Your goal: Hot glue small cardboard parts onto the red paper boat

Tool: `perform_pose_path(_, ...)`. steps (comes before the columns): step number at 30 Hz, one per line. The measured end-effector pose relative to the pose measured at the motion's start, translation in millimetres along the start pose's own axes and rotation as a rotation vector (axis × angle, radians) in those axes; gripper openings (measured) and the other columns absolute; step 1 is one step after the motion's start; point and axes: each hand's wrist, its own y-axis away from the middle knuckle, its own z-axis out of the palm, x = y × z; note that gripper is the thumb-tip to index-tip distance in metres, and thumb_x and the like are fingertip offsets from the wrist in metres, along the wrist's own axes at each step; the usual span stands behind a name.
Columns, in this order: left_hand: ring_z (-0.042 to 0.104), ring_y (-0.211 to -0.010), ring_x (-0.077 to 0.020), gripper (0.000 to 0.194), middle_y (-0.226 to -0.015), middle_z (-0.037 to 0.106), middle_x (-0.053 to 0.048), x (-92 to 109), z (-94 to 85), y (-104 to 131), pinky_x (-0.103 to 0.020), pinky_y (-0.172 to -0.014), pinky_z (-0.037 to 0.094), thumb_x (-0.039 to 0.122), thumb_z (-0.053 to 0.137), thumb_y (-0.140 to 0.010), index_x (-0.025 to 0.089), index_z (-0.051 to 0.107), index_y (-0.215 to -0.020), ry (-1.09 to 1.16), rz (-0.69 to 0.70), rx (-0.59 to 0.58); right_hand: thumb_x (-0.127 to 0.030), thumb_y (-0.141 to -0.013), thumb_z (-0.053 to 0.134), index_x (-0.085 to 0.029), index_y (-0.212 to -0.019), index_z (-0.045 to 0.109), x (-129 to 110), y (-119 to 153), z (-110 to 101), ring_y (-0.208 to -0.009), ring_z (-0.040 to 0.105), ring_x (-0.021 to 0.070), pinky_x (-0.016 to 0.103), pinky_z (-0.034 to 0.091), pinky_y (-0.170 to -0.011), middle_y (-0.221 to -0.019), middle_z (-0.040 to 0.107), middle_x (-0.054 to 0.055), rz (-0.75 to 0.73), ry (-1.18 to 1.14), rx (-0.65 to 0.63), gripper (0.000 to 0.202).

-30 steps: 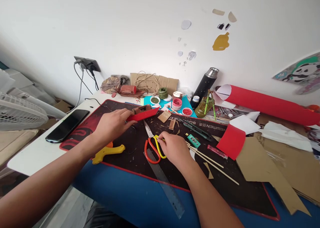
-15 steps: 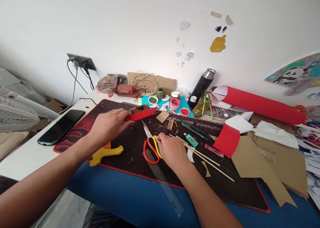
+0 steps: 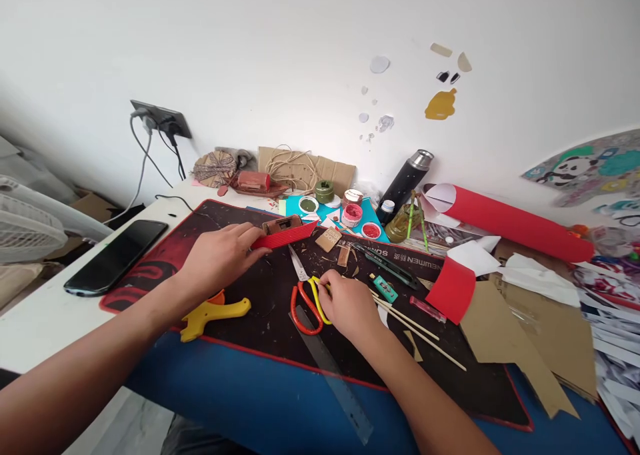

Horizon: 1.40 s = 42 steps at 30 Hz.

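Red corrugated strip is in the grasp of the left hand, pinched between thumb and fingers above the dark mat. A small brown box sits against its far side. The right hand is curled at the yellow loop of the scissors; whether it grips them firmly, I cannot tell. Their blades point away toward the strip, and the red loop lies over the end of a ruler that runs off the mat's near edge.

To the right of the right hand lie 2 long sticks, a teal packet, a dark cutter and a pink case. A yellow tool is beside the left forearm, and 1 phone lies left of the mat.

Behind, a green pot and a pink pot stand near a leaning flask. Farther right are a red card, cardboard and a red roll.
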Motion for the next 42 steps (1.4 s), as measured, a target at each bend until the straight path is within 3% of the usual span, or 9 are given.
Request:
perform_pose_path(8,0.073,-0.103,-0.0288,0.023,-0.110,0.079,-0.009,3,5.9,2,-0.034,-0.067,0.043,0.042,0.058,-0.108,0.023,0.070,-0.112,0.001,0.036,0.009,-0.040,-0.093,0.064,-0.022,-0.090,0.072,7,-11,-3,-0.052,0.051,0.0152,0.028,0.035,-0.054,-0.056,0.054,-0.006,0.108,-0.803,0.123,0.020)
perform_pose_path(15,0.071,-0.090,-0.0274,0.025,-0.097,0.075,-0.010,21,-0.2,7,-0.034,-0.066,0.043,0.041,0.053,-0.110,0.023,0.070,-0.107,-0.025,0.150,0.040,-0.049,-0.087,0.068,-0.022,-0.090,0.070,-6,-37,0,-0.044,0.043,0.0121,0.026,0.032,-0.046,-0.055,0.050,-0.009,0.156,-1.167,0.160,0.028)
perform_pose_path(21,0.072,-0.087,-0.0282,0.026,-0.093,0.075,-0.010,33,-1.1,10,-0.036,-0.064,0.045,0.040,0.053,-0.111,0.021,0.071,-0.111,-0.044,0.244,0.095,-0.047,-0.089,0.067,-0.021,-0.089,0.070,-15,-47,2,-0.049,0.045,0.0128,0.026,0.036,-0.051,-0.056,0.053,-0.007,0.096,-1.187,0.262,0.026)
perform_pose_path(26,0.069,-0.082,-0.0251,0.034,-0.089,0.072,-0.008,37,-0.6,11,-0.035,-0.062,0.046,0.046,0.048,-0.112,0.021,0.071,-0.107,0.020,0.238,0.085,-0.046,-0.093,0.064,-0.021,-0.090,0.071,-15,-45,2,-0.055,0.054,0.0154,0.027,0.041,-0.056,-0.061,0.062,-0.004,0.048,-1.103,0.337,0.025)
perform_pose_path(31,0.067,-0.079,-0.0238,0.038,-0.088,0.072,-0.007,42,-0.5,12,-0.035,-0.064,0.046,0.043,0.045,-0.114,0.022,0.071,-0.097,-0.016,0.287,0.111,-0.045,-0.094,0.064,-0.022,-0.093,0.072,-14,-41,3,-0.058,0.058,0.0171,0.028,0.044,-0.060,-0.060,0.061,-0.004,0.064,-1.084,0.345,0.024)
perform_pose_path(42,0.069,-0.078,-0.0245,0.037,-0.088,0.074,-0.007,51,-2.0,14,-0.036,-0.063,0.044,0.044,0.047,-0.114,0.020,0.072,-0.101,-0.041,0.364,0.183,-0.043,-0.095,0.063,-0.022,-0.093,0.070,-12,-38,6,-0.059,0.059,0.0165,0.028,0.044,-0.061,-0.065,0.065,-0.004,0.041,-1.088,0.371,0.022)
